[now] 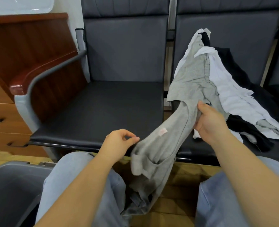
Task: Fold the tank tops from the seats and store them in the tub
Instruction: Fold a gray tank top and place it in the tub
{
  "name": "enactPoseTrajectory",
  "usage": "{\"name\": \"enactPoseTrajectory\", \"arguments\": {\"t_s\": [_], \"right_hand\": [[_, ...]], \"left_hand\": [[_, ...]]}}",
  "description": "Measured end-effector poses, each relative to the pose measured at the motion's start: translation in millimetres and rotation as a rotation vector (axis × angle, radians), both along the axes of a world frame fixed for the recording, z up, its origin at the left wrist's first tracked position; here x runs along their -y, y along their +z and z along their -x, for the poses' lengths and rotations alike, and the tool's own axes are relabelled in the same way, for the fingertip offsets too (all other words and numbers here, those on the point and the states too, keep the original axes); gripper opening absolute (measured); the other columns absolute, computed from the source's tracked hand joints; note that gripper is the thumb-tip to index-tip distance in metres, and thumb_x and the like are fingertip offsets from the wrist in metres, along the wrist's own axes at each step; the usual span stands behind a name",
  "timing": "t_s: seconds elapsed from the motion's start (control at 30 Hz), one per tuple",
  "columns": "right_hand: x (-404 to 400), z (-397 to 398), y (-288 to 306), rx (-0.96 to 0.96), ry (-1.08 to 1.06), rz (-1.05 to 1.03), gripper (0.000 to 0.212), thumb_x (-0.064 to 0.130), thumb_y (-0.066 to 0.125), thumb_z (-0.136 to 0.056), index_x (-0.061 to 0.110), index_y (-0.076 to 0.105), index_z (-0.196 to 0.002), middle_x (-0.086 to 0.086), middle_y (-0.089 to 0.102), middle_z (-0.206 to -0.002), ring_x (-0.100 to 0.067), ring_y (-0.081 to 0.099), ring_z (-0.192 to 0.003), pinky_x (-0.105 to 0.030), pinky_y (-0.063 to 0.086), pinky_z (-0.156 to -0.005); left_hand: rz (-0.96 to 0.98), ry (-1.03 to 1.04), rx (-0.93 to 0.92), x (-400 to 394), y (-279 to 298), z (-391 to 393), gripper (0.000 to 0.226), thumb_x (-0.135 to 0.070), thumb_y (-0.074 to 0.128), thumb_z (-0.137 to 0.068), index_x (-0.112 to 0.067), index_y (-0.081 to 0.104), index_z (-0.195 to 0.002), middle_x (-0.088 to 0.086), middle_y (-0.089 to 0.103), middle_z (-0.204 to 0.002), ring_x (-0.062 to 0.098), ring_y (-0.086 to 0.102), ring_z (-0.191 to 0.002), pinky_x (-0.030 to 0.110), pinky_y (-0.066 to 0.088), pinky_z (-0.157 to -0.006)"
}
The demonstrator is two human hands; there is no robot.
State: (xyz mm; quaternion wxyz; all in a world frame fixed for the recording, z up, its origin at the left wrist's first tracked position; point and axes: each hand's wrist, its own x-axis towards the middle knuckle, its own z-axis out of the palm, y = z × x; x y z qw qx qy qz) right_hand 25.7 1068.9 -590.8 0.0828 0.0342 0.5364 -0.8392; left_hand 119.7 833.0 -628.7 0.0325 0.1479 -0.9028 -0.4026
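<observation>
The grey tub (12, 185) sits at my lower left, beside my left knee; only a corner of it shows, and the part of its inside that I can see is dark and shows no clothes. My right hand (209, 123) is curled round a grey tank top (165, 141), gripping a bunch of its cloth over the gap between the two seats. From that grip the top runs as a long, slack band down and to the left, across the front edge of the left seat (102, 112) and into the space between my knees, where its lower end hangs in crumpled folds above the floor. A small pale label (162, 131) shows on the stretch just below my right hand. Upward from my grip grey cloth carries on in the same slanting line, up and to the right onto the pile (233, 89); whether that upper stretch is the same garment I cannot tell. My left hand (119, 141) is just beside the top's left edge, thumb and forefinger drawn close together with the fingertips at the cloth, but I cannot tell whether they pinch it or only touch it. The pile lies on the right seat (201, 148), white, black and grey tops heaped loosely and leaning up against the backrest. The left seat's dark cushion carries only the part of the grey top that crosses its front corner
</observation>
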Motion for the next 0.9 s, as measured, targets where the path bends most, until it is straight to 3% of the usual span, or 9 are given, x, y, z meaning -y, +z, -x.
{"name": "enactPoseTrajectory", "arguments": {"t_s": [0.1, 0.23, 0.37, 0.53, 0.63, 0.73, 0.9], "right_hand": [[1, -1, 2, -0.015, 0.009, 0.058, 0.023, 0.022, 0.038, -0.104, 0.016, 0.061, -0.103, 0.000, 0.066, -0.106, -0.013, 0.063, -0.099, -0.033, 0.048, -0.095], [8, -10, 1, -0.064, 0.228, 0.012, 0.028, 0.021, 0.038, -0.103, 0.010, 0.062, -0.110, -0.003, 0.072, -0.098, -0.015, 0.068, -0.092, -0.029, 0.056, -0.076], [19, -22, -8, -0.086, 0.430, -0.132, 0.029, 0.022, 0.037, -0.102, 0.011, 0.063, -0.108, -0.005, 0.072, -0.093, -0.017, 0.069, -0.086, -0.030, 0.053, -0.071], [19, -19, -8, -0.090, 0.401, -0.119, 0.032, 0.024, 0.036, -0.103, 0.010, 0.062, -0.114, -0.006, 0.072, -0.099, -0.018, 0.069, -0.090, -0.030, 0.053, -0.070], [12, -12, -4, -0.062, 0.280, -0.032, 0.034, 0.023, 0.036, -0.103, 0.006, 0.059, -0.121, -0.007, 0.071, -0.105, -0.019, 0.068, -0.094, -0.029, 0.057, -0.068], [4, -7, 1, -0.039, 0.156, 0.074, 0.031, 0.023, 0.037, -0.103, 0.008, 0.059, -0.120, -0.006, 0.069, -0.113, -0.019, 0.067, -0.100, -0.033, 0.056, -0.080], [-6, -3, 8, -0.051, 0.036, 0.189, 0.023, 0.023, 0.040, -0.102, 0.016, 0.061, -0.110, -0.004, 0.067, -0.119, -0.018, 0.065, -0.107, -0.033, 0.056, -0.087]], "left_hand": [[-0.008, -0.120, 0.091, -6, -2, -4, 0.031, -0.058, 0.055, -0.088, -0.032, 0.071, -0.083, 0.006, 0.068, -0.079, 0.019, 0.064, -0.080, 0.028, 0.047, -0.070], [-0.057, -0.248, 0.095, -22, -4, -7, 0.032, -0.055, 0.061, -0.085, -0.035, 0.063, -0.110, -0.015, 0.063, -0.101, 0.001, 0.058, -0.092, 0.020, 0.047, -0.079], [-0.250, -0.385, 0.068, -34, -3, -7, 0.041, -0.049, 0.071, -0.078, -0.036, 0.059, -0.116, -0.016, 0.065, -0.112, -0.002, 0.062, -0.100, 0.028, 0.053, -0.091], [-0.292, -0.355, 0.032, -39, -5, -3, 0.025, -0.032, 0.070, -0.086, -0.016, 0.066, -0.104, 0.002, 0.072, -0.098, 0.016, 0.069, -0.090, 0.040, 0.056, -0.086], [-0.158, -0.283, 0.007, -39, -7, -1, 0.019, -0.038, 0.066, -0.088, -0.019, 0.062, -0.087, 0.002, 0.063, -0.078, 0.013, 0.059, -0.071, 0.033, 0.050, -0.069], [-0.016, -0.211, 0.029, -36, -7, 0, 0.011, -0.037, 0.062, -0.091, -0.026, 0.058, -0.088, -0.009, 0.061, -0.081, 0.008, 0.057, -0.073, 0.022, 0.044, -0.061], [0.158, -0.116, 0.128, -24, -11, 4, 0.034, -0.039, 0.058, -0.093, -0.019, 0.042, -0.070, -0.002, 0.046, -0.068, 0.013, 0.043, -0.061, 0.026, 0.035, -0.055]]}}
